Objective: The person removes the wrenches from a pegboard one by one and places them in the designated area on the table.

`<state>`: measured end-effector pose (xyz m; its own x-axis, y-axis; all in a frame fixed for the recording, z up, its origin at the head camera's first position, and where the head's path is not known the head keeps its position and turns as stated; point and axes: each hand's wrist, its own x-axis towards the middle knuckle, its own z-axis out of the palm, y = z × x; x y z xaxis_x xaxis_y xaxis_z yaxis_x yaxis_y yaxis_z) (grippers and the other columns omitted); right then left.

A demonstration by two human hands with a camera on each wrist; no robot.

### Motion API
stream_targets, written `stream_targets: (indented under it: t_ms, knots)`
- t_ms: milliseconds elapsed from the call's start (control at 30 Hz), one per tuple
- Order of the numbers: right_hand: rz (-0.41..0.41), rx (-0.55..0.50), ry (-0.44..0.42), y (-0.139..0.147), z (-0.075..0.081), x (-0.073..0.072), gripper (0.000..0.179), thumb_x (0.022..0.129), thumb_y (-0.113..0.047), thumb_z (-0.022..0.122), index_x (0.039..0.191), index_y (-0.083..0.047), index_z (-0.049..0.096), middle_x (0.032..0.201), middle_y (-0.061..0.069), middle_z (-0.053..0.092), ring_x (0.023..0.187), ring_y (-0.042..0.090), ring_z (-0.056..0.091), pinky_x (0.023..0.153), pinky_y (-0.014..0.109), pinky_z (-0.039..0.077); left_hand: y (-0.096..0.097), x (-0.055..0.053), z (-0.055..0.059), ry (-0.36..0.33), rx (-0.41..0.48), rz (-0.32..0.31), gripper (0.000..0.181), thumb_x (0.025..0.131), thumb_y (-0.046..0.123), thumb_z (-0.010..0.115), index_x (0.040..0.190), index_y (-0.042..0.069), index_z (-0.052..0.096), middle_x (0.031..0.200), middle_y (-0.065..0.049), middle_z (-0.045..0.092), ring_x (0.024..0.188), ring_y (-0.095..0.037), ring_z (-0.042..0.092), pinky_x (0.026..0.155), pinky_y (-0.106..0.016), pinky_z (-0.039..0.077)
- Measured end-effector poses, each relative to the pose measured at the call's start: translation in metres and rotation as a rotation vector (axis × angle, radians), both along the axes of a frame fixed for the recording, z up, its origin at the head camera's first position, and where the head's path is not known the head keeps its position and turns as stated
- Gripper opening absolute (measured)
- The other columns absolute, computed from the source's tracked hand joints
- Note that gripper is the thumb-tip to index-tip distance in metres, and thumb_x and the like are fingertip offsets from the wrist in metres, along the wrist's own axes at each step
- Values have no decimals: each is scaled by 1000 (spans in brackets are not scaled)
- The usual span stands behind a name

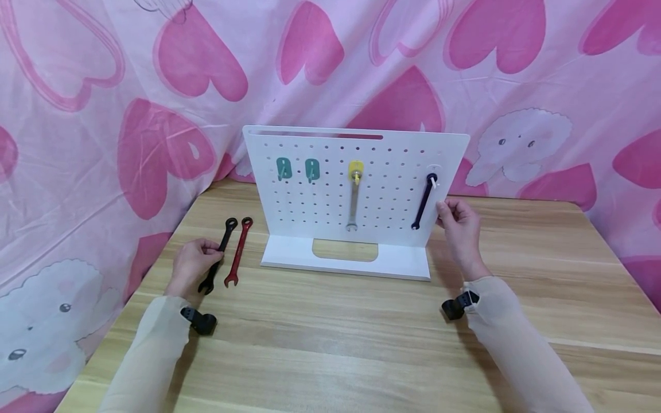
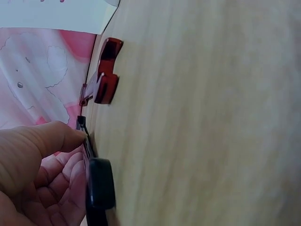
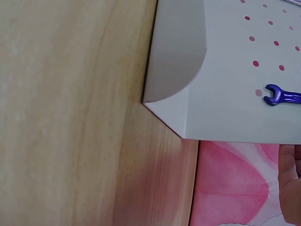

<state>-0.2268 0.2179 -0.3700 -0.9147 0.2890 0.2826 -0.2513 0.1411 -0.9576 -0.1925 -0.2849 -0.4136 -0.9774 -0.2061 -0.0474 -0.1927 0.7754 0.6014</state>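
My left hand (image 1: pixel 196 261) pinches a black combination wrench (image 1: pixel 229 226) between thumb and fingers at its middle, low over the table's left side. In the left wrist view, the black wrench (image 2: pixel 101 183) has its open end toward the camera. Just right of it lies a red combination wrench (image 1: pixel 238 252). With the thumb in front, my right hand (image 1: pixel 462 229) grips the right edge of a white pegboard (image 1: pixel 310 215). A dark purple wrench (image 1: pixel 424 203) hangs from a white hook near that edge. A silver wrench (image 1: pixel 354 201) hangs from a yellow hook (image 1: pixel 356 168) mid-board.
Two green hooks (image 1: pixel 284 168) with bare pegs sit at the board's upper left. The pegboard's white base (image 1: pixel 289 255), with a cutout, stands on the wooden table (image 1: pixel 330 344). A pink heart-patterned cloth (image 1: pixel 206 57) hangs behind and at the sides.
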Motion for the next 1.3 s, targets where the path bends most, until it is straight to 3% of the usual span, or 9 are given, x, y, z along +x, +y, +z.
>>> stream_targets:
  t_ms: [233,367,533,667,800,900,1067,1200,1300]
  knots:
    - [9,4,-36,0,3,3,10,93,-13,57,95,-4,63,86,-5,64,80,3,64,74,18,53,0,2,3,25,-15,-11,31,92,23,58,110,-3,62,101,-19,67,89,-28,61,73,-33,46]
    - [5,7,-32,1,4,4,10,93,-13,57,93,-4,62,84,-4,63,79,3,64,74,18,54,11,2,8,164,-1,-7,33,94,23,56,115,0,62,105,-18,66,92,-29,63,73,-29,48]
    - [-9,-15,-13,2,1,-1,15,92,-10,58,94,4,61,79,-4,63,75,3,63,71,17,54,51,-4,20,355,193,-101,25,92,12,60,111,-3,64,99,-20,67,81,-12,60,66,-10,43]
    - [-9,-22,-20,8,-10,-9,14,92,-13,59,95,0,62,82,-5,63,76,3,63,71,17,54,97,0,36,362,406,-180,24,91,8,61,110,-5,63,99,-23,65,75,-1,56,65,-9,46]
    - [-8,-12,-35,11,-18,-12,8,92,-17,59,93,-9,63,84,-6,63,78,3,63,72,16,54,139,-4,34,310,611,-206,25,90,6,62,113,-3,62,102,-22,64,77,-3,61,70,-16,53]
    - [-8,-5,-35,11,-18,-13,10,92,-16,59,95,-7,63,84,-6,64,78,3,63,72,17,54,164,-12,21,339,709,-204,25,88,6,65,112,0,63,104,-19,66,78,-3,62,71,-18,54]
    - [-15,23,-26,10,-19,-13,12,92,-17,59,95,-6,63,83,-8,63,77,2,63,72,17,54,199,-17,14,428,756,-178,24,85,5,67,109,1,65,104,-16,68,82,-10,63,72,-16,52]
    - [-21,18,-31,8,-16,-10,11,92,-16,59,94,-6,63,81,-7,62,75,3,61,69,15,54,217,-20,11,443,777,-152,25,85,10,69,109,5,64,103,-9,69,88,-14,64,77,-18,52]
    - [-21,5,-25,5,-9,-6,14,92,-12,58,95,1,61,79,-5,62,73,4,60,67,13,53,228,-22,9,444,792,-143,27,85,12,69,111,7,63,105,-6,68,92,-16,64,81,-22,52]
